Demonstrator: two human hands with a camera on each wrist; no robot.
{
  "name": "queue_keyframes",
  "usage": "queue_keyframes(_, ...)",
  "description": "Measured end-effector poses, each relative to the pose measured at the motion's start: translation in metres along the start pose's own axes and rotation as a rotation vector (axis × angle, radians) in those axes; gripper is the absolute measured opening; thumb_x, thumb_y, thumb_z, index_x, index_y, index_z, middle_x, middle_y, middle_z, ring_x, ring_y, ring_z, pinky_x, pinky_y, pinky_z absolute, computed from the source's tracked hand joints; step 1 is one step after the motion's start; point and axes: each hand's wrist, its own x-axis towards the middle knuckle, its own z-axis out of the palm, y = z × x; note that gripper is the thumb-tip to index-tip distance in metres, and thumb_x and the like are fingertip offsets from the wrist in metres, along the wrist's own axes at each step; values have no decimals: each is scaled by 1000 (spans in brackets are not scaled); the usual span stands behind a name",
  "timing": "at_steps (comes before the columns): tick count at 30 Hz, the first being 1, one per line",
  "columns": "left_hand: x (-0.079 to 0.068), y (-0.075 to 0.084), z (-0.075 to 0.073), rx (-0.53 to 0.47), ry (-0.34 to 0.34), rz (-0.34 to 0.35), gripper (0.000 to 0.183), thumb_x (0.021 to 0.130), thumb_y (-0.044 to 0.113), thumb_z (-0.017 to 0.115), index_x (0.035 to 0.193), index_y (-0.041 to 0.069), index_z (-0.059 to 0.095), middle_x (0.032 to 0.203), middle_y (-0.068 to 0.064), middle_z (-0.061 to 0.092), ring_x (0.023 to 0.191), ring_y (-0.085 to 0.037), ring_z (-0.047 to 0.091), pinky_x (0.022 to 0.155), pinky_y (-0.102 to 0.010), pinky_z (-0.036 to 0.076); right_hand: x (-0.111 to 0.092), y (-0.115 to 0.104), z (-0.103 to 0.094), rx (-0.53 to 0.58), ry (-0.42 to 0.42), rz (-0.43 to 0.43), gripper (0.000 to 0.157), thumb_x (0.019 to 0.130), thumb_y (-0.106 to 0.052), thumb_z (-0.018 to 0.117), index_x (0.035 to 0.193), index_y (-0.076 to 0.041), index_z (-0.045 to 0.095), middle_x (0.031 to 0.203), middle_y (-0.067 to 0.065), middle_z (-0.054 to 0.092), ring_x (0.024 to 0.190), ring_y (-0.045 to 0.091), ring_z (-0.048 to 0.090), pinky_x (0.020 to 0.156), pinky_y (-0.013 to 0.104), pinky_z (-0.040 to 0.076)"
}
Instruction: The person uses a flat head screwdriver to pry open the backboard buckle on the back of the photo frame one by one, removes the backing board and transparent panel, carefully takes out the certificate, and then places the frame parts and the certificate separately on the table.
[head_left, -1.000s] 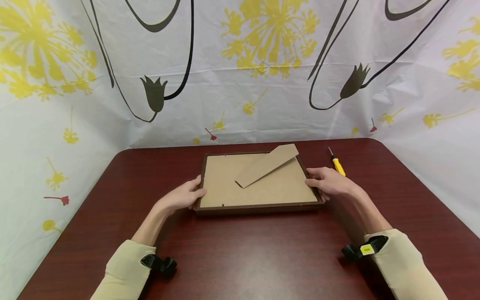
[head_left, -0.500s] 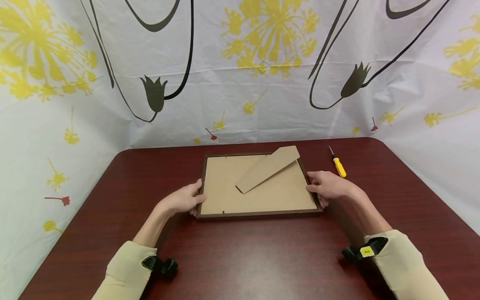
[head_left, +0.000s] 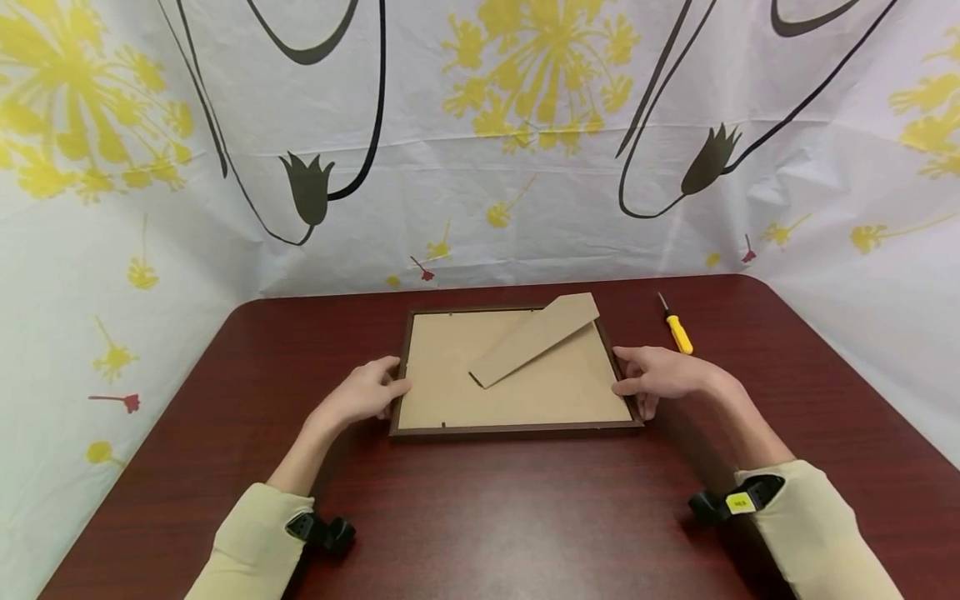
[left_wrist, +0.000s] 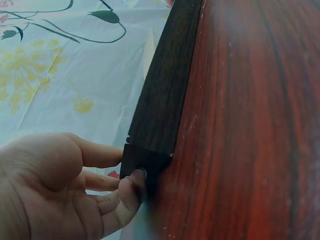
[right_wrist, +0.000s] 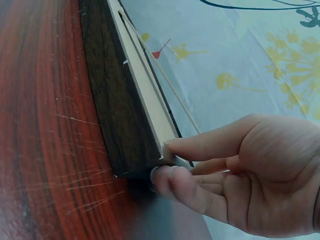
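A picture frame [head_left: 517, 431] lies face down on the dark red table, its tan backing board [head_left: 450, 350] upward. A tapered easel stand [head_left: 536, 340] slants across the backing, its wide end toward the back right. My left hand [head_left: 363, 392] grips the frame's left side, thumb on top. On the opposite side my right hand [head_left: 660, 375] holds the right edge between thumb and fingers. Both wrist views show the frame's dark side, with the left hand [left_wrist: 65, 182] and the right hand [right_wrist: 250, 170] at its ends. Fingertips under the frame are partly hidden.
A screwdriver [head_left: 677, 329] with a yellow handle lies behind my right hand. The table [head_left: 510, 517] extends in front of the frame. A white sheet [head_left: 480, 208] with a flower print hangs behind and at both sides.
The frame's front edge has come down toward me, and less of its front side shows. Both hands keep their hold and shift only slightly with it.
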Motion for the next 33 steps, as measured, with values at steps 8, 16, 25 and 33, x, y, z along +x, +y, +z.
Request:
queue_keyframes(8, 3, -4, 0, 8, 4, 32, 59, 105, 16, 54, 152, -11, 30, 101, -17, 66, 61, -19, 62, 85, -45, 53, -2, -3, 0, 35, -67, 30, 89, 97, -9, 63, 152, 19, -3, 107, 22, 62, 66, 29, 69, 69, 40, 60)
queue_keyframes(16, -4, 7, 3, -110, -113, -20, 71, 103, 12, 58, 153, -15, 15, 96, -18, 62, 64, -20, 67, 77, -38, 58, -2, 7, -7, -47, 74, -36, 78, 95, -8, 63, 153, 16, 16, 90, 14, 66, 62, 26, 66, 65, 40, 59)
queue_keyframes(25, -4, 14, 6, -57, -37, -29, 65, 103, 15, 57, 150, -15, 25, 101, -18, 66, 69, -22, 72, 96, -49, 51, 4, 0, -5, -323, 341, -210, 42, 88, -5, 75, 125, 11, 60, 87, 5, 61, 77, 18, 57, 72, 36, 49)
queue_keyframes(33, 4, 6, 6, -55, 77, 7, 59, 104, 21, 58, 149, -9, 35, 102, -16, 66, 74, -20, 71, 85, -45, 56, -2, -1, -6, -266, 200, -54, 61, 94, -14, 69, 137, 18, 40, 92, 13, 64, 73, 21, 62, 69, 37, 54)
